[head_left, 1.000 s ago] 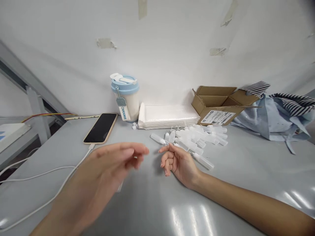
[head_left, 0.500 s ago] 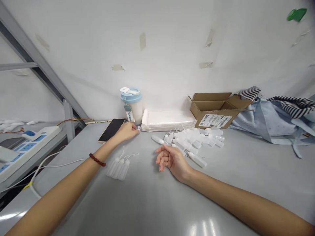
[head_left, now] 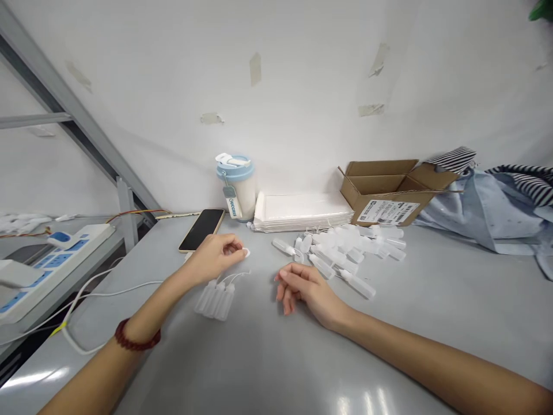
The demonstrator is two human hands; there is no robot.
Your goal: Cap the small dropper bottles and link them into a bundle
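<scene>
My left hand (head_left: 217,256) is closed on a small white piece (head_left: 246,252), pinched between thumb and fingers in front of the cup. Below that hand, several translucent plastic bottles (head_left: 215,300) with thin white strings lie side by side on the grey table (head_left: 259,357). My right hand (head_left: 307,288) rests with loosely curled fingers apart and nothing seen between them. It is close to the near edge of a heap of similar bottles (head_left: 345,245); one bottle (head_left: 358,284) lies just beyond its wrist.
A cup with a blue lid (head_left: 242,193) stands beside a stack of white padded envelopes (head_left: 302,213). Left lies a phone (head_left: 202,229); further left are cables and a power strip (head_left: 58,259). An open cardboard box (head_left: 384,193) and a light-blue cloth bag (head_left: 488,207) are at the right.
My left hand has pulled back from the cup's base toward me, with the small white piece in its pinch. My right hand has moved slightly nearer. The view has shifted a little.
</scene>
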